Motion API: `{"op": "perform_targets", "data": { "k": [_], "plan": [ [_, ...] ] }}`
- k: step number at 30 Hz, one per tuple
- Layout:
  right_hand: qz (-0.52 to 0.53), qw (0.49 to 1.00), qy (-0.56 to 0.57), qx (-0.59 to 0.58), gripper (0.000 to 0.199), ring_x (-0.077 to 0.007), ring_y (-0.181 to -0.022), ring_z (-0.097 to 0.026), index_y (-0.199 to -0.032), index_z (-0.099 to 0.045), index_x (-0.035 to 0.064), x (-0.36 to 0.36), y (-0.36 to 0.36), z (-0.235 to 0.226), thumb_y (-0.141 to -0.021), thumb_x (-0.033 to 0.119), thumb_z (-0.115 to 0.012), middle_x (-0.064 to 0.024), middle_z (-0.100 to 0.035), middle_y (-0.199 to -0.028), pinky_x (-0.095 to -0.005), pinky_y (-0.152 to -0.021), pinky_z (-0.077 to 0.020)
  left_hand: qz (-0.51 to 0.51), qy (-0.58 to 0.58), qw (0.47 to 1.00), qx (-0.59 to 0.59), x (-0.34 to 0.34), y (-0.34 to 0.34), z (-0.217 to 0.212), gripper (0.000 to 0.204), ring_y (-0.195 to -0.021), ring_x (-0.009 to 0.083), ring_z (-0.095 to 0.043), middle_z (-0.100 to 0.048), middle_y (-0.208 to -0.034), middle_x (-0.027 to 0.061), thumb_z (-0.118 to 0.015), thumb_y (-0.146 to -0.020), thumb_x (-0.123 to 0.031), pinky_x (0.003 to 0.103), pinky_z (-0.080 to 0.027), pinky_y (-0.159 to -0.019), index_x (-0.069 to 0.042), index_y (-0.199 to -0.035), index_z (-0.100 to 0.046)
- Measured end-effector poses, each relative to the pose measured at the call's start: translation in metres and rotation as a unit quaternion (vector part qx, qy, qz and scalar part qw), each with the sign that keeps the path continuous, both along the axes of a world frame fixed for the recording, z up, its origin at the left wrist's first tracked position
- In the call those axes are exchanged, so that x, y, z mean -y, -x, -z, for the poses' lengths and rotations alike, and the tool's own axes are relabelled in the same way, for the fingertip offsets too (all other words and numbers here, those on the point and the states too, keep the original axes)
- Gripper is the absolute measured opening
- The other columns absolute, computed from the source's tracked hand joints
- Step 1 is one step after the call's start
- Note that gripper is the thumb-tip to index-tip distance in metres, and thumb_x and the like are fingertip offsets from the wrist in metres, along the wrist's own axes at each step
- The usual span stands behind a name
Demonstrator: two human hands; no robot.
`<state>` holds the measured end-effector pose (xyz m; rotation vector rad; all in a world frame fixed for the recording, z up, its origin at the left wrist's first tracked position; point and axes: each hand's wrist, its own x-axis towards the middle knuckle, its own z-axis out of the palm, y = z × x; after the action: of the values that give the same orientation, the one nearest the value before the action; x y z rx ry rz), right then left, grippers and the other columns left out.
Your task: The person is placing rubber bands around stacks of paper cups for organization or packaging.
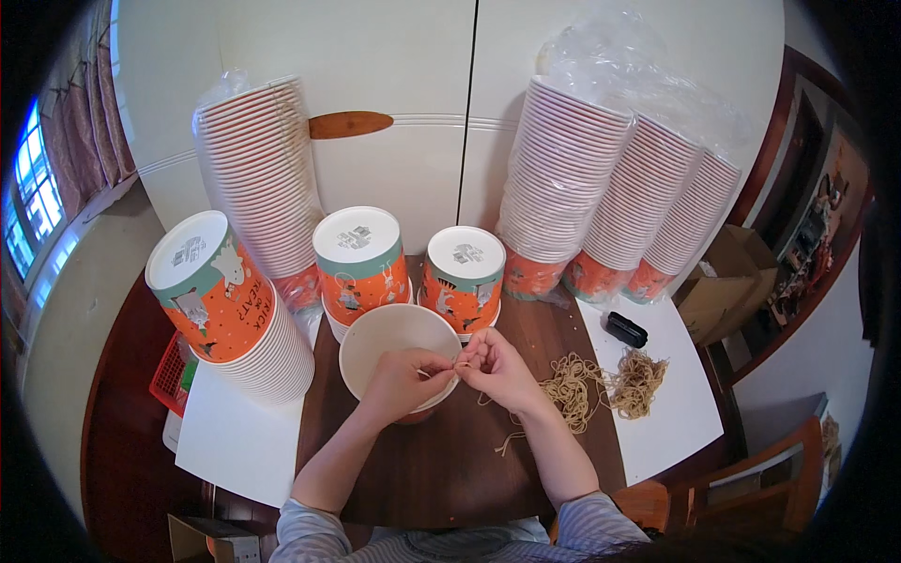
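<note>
Both hands meet over the rim of an open white paper bowl [394,347] that lies tilted on the dark wooden worktop [441,469], its mouth facing the camera. The left hand [405,380] rests against the bowl's near rim with its fingers pinched narrow on a thin tan string [441,373]. The right hand [496,368], just to the right of the bowl and touching the left hand's fingertips, also pinches the same string between thumb and forefinger.

Behind the bowl stand two upturned stacks of orange printed bowls [361,267] with white bases, side by side. To the bowl's left leans a larger stack of the same orange bowls [230,310], tipped on its side. Tall stacks of bowls in clear plastic [601,188] rise behind and to the right of the bowl, another behind and to the left. A loose heap of tan strings [601,385] lies to the bowl's right, a small black object [626,329] beyond it.
</note>
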<state>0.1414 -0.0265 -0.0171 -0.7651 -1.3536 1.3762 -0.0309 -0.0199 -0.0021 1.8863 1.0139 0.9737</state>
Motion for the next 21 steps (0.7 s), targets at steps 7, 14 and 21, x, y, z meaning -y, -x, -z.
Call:
{"op": "perform_targets", "data": {
  "k": [7,14,21],
  "plan": [
    [-0.002,1.0,-0.004,0.017,0.023,-0.0008,-0.064,-0.043,-0.088,-0.041,0.0076,-0.001,-0.002,0.003,-0.076,-0.002,-0.058,0.0017,-0.053,-0.08,-0.0153,-0.058,-0.0362,-0.001,-0.024,1.0,-0.02,0.0,0.0,0.002,0.015,-0.064,0.0152,-0.062,-0.064,-0.074,0.0099,-0.065,-0.073,-0.014,0.027,-0.049,-0.058,-0.003,-0.083,-0.065],
    [0.008,0.999,-0.013,0.046,0.022,-0.0009,-0.064,-0.044,-0.087,-0.042,0.0077,-0.002,-0.003,0.005,-0.075,-0.003,-0.058,0.0036,-0.05,-0.077,-0.0158,-0.059,-0.037,0.0,-0.017,1.0,-0.026,-0.001,0.0,0.003,0.012,-0.064,0.0176,-0.062,-0.064,-0.074,0.0106,-0.062,-0.074,-0.013,0.028,-0.048,-0.059,-0.003,-0.081,-0.065],
    [0.011,0.996,-0.015,0.085,0.021,-0.0009,-0.062,-0.041,-0.085,-0.043,0.0074,-0.004,-0.002,0.011,-0.074,-0.003,-0.057,0.0046,-0.047,-0.075,-0.0161,-0.056,-0.0356,0.011,-0.039,0.999,-0.022,0.0,0.0,0.001,0.016,-0.064,0.0173,-0.062,-0.063,-0.073,0.0106,-0.061,-0.074,-0.009,0.028,-0.048,-0.06,-0.002,-0.089,-0.06]
  ]
}}
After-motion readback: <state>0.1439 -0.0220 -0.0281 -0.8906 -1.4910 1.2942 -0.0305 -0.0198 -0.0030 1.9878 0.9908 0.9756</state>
